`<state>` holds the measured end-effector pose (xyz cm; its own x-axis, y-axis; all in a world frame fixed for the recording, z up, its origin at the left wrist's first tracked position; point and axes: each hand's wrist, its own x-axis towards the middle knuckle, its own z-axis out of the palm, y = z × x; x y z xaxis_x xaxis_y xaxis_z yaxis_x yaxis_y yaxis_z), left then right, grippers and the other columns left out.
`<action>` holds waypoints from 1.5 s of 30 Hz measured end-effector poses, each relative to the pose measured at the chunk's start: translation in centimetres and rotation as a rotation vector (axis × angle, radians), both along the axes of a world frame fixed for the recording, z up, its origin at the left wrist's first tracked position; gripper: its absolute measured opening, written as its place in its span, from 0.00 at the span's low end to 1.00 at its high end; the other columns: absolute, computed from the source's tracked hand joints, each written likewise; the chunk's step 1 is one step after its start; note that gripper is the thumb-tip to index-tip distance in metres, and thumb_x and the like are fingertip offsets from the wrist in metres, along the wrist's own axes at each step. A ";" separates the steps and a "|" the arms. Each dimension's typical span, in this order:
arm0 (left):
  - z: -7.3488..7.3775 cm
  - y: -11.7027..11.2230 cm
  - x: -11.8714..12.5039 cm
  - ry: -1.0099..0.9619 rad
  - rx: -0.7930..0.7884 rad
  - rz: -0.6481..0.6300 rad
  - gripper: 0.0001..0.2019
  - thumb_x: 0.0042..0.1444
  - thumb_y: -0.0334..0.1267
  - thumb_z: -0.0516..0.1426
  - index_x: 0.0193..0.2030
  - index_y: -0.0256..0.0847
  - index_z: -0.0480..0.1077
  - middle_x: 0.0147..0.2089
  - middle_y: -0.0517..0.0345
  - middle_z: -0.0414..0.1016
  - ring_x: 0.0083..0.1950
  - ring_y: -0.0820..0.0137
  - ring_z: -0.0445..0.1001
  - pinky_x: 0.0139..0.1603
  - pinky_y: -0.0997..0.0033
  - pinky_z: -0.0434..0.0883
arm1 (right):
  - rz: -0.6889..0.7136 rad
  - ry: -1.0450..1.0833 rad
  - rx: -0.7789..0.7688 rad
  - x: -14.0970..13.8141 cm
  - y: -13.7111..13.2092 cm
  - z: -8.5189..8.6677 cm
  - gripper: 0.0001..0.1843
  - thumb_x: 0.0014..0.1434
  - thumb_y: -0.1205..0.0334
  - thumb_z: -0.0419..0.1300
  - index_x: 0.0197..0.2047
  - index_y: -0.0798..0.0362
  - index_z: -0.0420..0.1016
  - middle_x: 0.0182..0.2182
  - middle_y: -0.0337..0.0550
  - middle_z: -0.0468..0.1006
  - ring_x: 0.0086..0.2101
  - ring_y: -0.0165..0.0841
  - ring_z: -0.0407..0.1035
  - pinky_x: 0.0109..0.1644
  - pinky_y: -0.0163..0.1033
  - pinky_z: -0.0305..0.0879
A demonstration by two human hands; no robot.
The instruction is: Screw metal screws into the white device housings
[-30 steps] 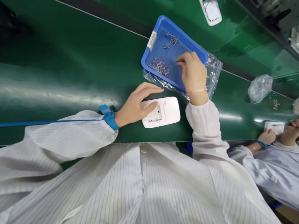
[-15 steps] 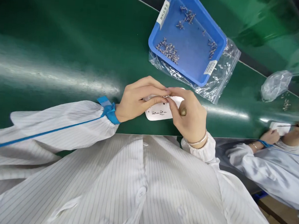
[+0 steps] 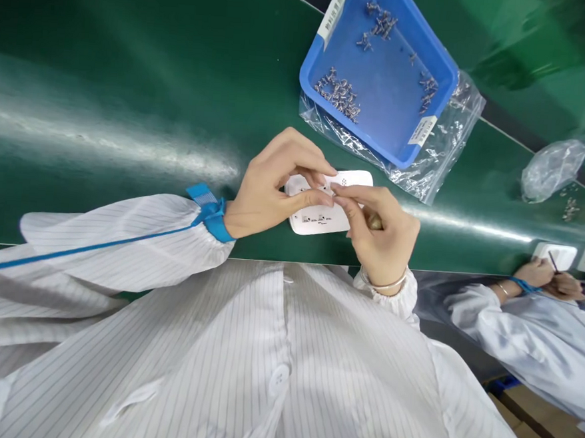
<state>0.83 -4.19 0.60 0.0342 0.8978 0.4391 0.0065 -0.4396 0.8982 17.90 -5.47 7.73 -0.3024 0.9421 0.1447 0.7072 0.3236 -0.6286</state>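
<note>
A white plastic panel with rounded corners, small printed marks and a dotted grille lies on the green bench in front of me. My left hand reaches over its left part, fingers curled and thumb pointing right. The tips close around something small that I cannot make out. From the right, my right hand pinches thumb and forefinger close to the left thumb tip; what is in the pinch is too small to name. A brass-coloured rounded piece shows inside the curl of the right hand.
Beyond my hands a blue tray holds several piles of small metal screws. It stands on a clear plastic bag. At the right, a co-worker's hands work at another white piece, near a crumpled clear bag.
My right hand has shifted slightly right and down, and the left forefinger has lifted from it, baring more of the panel. The view has shifted a little. The co-worker's hands have moved.
</note>
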 end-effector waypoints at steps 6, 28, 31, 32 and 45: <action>1.2 -0.3 0.1 -0.032 -0.231 -0.091 0.09 0.60 0.44 0.61 0.45 0.47 0.75 0.45 0.58 0.77 0.43 0.67 0.79 0.43 0.63 0.81 | -0.088 0.003 0.139 0.0 -0.6 -0.5 0.04 0.63 0.62 0.59 0.39 0.44 0.75 0.36 0.32 0.83 0.16 0.21 0.62 0.22 0.32 0.65; 0.9 1.5 -1.1 -0.134 -0.531 -0.552 0.18 0.46 0.55 0.67 0.27 0.42 0.76 0.28 0.56 0.78 0.30 0.67 0.78 0.29 0.69 0.77 | 0.034 0.269 -0.025 0.2 -1.2 -0.5 0.08 0.60 0.70 0.60 0.34 0.46 0.74 0.31 0.32 0.80 0.33 0.27 0.75 0.37 0.37 0.72; 0.9 1.9 -1.3 -0.110 -0.516 -0.633 0.14 0.50 0.52 0.66 0.30 0.43 0.77 0.29 0.57 0.78 0.30 0.69 0.78 0.29 0.70 0.78 | 0.040 0.238 -0.049 0.4 -1.0 -0.7 0.08 0.62 0.70 0.58 0.34 0.47 0.74 0.32 0.33 0.80 0.35 0.27 0.75 0.38 0.36 0.72; 1.0 2.0 -1.4 -0.093 -0.484 -0.620 0.13 0.52 0.50 0.66 0.31 0.43 0.77 0.30 0.58 0.78 0.31 0.70 0.78 0.30 0.70 0.77 | 0.034 0.198 -0.055 0.5 -1.0 -0.7 0.08 0.63 0.69 0.58 0.35 0.47 0.74 0.33 0.34 0.80 0.33 0.27 0.75 0.37 0.36 0.71; -2.0 2.3 -2.0 0.424 0.259 -0.349 0.04 0.59 0.38 0.62 0.41 0.48 0.74 0.55 0.58 0.74 0.65 0.58 0.67 0.61 0.52 0.70 | 0.080 -0.158 -0.090 1.7 -2.5 -2.3 0.06 0.66 0.60 0.56 0.42 0.49 0.74 0.38 0.33 0.82 0.24 0.21 0.69 0.28 0.31 0.61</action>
<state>-1.18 -1.93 -1.39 0.5270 0.6680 0.5254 0.1562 -0.6838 0.7127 19.60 -7.93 5.44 -0.3891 0.9212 0.0055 0.7737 0.3300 -0.5408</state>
